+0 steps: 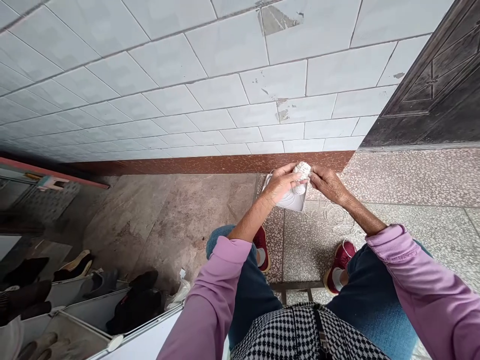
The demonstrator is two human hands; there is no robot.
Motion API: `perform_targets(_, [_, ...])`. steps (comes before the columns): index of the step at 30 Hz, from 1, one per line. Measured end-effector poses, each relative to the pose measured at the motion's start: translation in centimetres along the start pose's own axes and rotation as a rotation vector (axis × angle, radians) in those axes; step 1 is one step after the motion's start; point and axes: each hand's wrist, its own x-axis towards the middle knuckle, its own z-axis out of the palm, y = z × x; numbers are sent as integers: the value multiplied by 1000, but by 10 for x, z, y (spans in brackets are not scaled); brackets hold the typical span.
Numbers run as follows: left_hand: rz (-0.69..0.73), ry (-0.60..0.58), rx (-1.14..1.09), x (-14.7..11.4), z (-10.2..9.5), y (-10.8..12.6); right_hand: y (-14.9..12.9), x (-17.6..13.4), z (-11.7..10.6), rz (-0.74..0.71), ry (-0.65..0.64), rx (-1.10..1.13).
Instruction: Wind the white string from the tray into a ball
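Observation:
A small white knitted or crocheted piece [302, 169] is up in front of me, near the foot of the wall. My left hand [281, 184] is closed around its left side, thumb and fingers pressing it. At the piece's right edge, the fingers of my right hand [328, 184] are pinched together; what lies between them is too small to make out. Just below my left hand is a rounded white textured lump [299, 189], over a shallow pale box [297, 204]. Loose loops of white cord [336, 214] lie on the floor below my right hand, reaching my right shoe.
A white tiled wall [221, 90] with a brown base strip rises ahead. At right is a dark carved door [431, 95]. Shoes [75, 264] and a rack with white edges [90, 300] stand at lower left. My red shoes [343, 256] rest on the speckled floor.

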Motion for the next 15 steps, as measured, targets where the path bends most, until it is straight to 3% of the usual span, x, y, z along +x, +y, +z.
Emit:
perform_targets(3, [100,92,77,3,-7,-1,-6,-6,2,-22,-127,-49])
perform_targets(5, [178,166,245,4,-10,-1,-11,-9,1,-52,-196,-60])
perform_targets(7, [239,190,485,4,-12,-1,-15,-9,-3,-81,-187,-74])
perform_targets(9, [251,117,695,2,-11,0,-15,-7,-12,-88,-123,-96])
perform_targets(11, [208,-29,791,-1,-9,2,-14,-4,-22,-81,-74,-113])
perform_targets(15, [71,-235,642,-4,-4,8,-12,0,-32,-42,-56,2])
